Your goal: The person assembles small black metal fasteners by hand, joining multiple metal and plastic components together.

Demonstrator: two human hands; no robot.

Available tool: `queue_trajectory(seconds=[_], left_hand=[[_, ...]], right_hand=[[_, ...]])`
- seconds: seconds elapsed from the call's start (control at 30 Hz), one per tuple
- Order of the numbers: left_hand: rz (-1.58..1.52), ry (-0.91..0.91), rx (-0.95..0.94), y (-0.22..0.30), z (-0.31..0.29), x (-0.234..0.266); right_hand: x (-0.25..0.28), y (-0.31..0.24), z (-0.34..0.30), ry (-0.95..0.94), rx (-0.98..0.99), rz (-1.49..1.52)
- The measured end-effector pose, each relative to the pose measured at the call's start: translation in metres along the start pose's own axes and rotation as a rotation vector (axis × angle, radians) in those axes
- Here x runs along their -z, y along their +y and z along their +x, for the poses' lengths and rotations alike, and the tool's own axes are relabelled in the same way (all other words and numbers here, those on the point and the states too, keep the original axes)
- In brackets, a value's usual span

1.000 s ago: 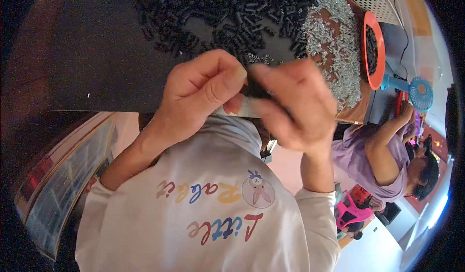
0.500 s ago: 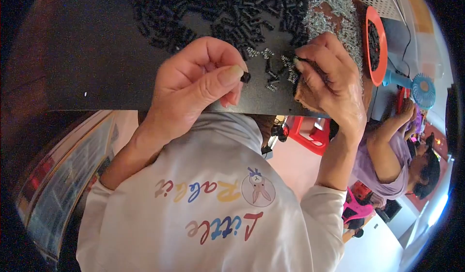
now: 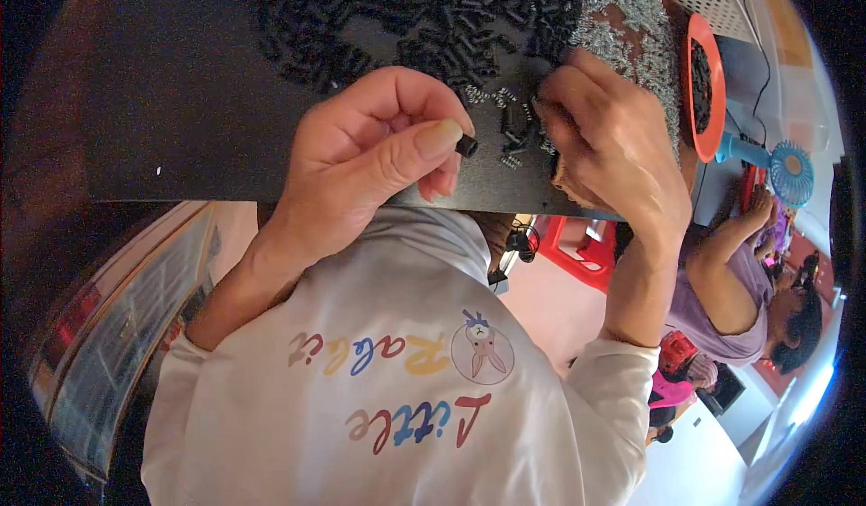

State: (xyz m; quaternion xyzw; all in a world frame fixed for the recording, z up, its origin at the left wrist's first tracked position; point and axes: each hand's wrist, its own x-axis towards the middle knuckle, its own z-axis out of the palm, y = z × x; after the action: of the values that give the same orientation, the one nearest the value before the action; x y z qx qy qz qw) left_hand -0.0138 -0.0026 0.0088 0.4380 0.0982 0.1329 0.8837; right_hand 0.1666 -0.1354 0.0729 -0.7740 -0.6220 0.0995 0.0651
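Observation:
Between the thumb and index finger of my left hand (image 3: 379, 159) is a short black tube (image 3: 466, 146), its open end pointing right. My right hand (image 3: 613, 136) hovers over the table's near right part with bent fingers. It is smeared by motion and its fingertips are partly hidden, so I cannot tell whether it holds anything. Next to its fingers lie a few loose black tubes (image 3: 515, 120) and small silver coil springs (image 3: 503, 98). A large heap of black tubes (image 3: 433, 19) spreads across the far side of the dark table (image 3: 207, 118).
Right of the tube heap is a pile of silver springs (image 3: 631, 14) on a brown surface. An orange bowl (image 3: 717, 87) with black pieces stands beyond it, beside a blue handheld fan (image 3: 790, 174). A person in a purple shirt (image 3: 722, 308) sits at the right, near a red stool (image 3: 582, 252).
My right hand has shifted slightly and its fingers have turned down over the loose springs. The left hand stays almost still; more of the tube's open end shows.

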Motion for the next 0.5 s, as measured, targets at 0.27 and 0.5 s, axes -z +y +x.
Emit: queue_trajectory(seconds=[0.27, 0.5], left_hand=[[-0.060, 0.028, 0.027, 0.000, 0.001, 0.002], [-0.015, 0.041, -0.038, -0.004, -0.008, 0.009]], right_hand=[[-0.002, -0.011, 0.009, 0.201, 0.068, 0.405], [-0.020, -0.043, 0.015, 0.342, 0.229, 0.551]])
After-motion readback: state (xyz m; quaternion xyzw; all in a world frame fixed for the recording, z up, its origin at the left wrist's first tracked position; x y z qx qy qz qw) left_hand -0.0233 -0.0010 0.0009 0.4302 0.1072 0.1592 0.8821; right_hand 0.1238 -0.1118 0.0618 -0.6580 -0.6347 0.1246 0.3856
